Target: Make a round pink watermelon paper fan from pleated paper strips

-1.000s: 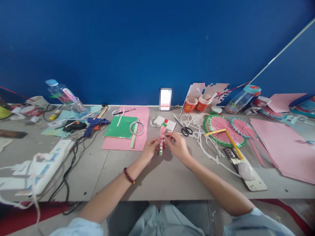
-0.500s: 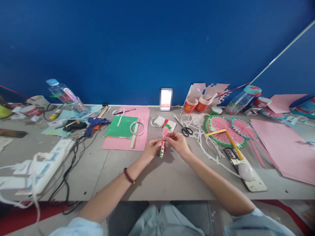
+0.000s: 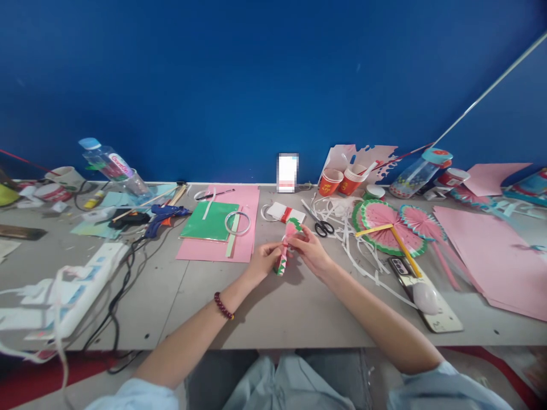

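Note:
Between my hands, above the desk's middle, is a narrow folded paper fan (image 3: 292, 228), pink with green zigzag ends and a red tie round its middle. My left hand (image 3: 269, 259) is closed on its lower half. The fingers of my right hand (image 3: 311, 250) pinch it just above the tie, where the upper pleats stand a little apart. Behind the fan lies a white packet with a red band (image 3: 285, 213). Black-handled scissors (image 3: 323, 229) rest to the right of my right hand.
Right: white paper strips (image 3: 348, 236), an opened watermelon fan (image 3: 376, 219), a phone (image 3: 442, 319) and pink sheets (image 3: 482, 256). Left: a green paper pack (image 3: 209, 222), a ring of tape (image 3: 238, 215), a blue glue gun (image 3: 164, 216) and a power strip (image 3: 92, 285). Red paper cups (image 3: 330, 183) stand behind.
My right hand has shifted slightly up and right along the fan. The fan's upper pleats look more spread than before. My left hand keeps its hold.

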A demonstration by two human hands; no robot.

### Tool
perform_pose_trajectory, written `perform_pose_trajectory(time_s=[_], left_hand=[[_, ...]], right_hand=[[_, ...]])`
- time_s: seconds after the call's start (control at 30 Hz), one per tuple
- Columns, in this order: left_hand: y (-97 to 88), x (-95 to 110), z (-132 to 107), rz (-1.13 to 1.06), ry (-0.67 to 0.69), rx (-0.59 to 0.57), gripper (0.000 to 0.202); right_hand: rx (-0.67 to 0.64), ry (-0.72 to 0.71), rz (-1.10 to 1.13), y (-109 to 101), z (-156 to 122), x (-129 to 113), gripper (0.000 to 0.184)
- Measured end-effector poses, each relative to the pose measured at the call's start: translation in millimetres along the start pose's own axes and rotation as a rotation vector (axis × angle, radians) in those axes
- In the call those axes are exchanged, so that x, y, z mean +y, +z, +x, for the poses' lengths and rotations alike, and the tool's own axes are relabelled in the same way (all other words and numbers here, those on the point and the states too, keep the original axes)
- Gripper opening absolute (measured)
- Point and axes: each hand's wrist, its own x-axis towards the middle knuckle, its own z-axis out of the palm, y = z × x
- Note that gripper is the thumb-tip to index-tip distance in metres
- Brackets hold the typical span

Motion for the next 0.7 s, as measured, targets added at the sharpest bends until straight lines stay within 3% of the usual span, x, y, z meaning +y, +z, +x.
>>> perform_pose_trajectory(time_s=[0.1, 0.23, 0.7], left_hand=[[1.2, 2.6, -0.9, -0.099, -0.043, -0.004, 0.039], [0.0, 5.7, -1.8, -0.203, -0.062, -0.005, 0.039], [-2.7, 5.9, -0.5, -0.251, -0.054, 0.031, 0.034]], right_hand=[[0.038, -0.048, -0.031, -0.7, 1.2, 1.2, 0.057], [-0.036, -0.074, -0.076, -2.5, 3.0, 1.9, 0.047], [-0.087, -0.128, -0.034, -6.4, 5.7, -0.7, 0.044]])
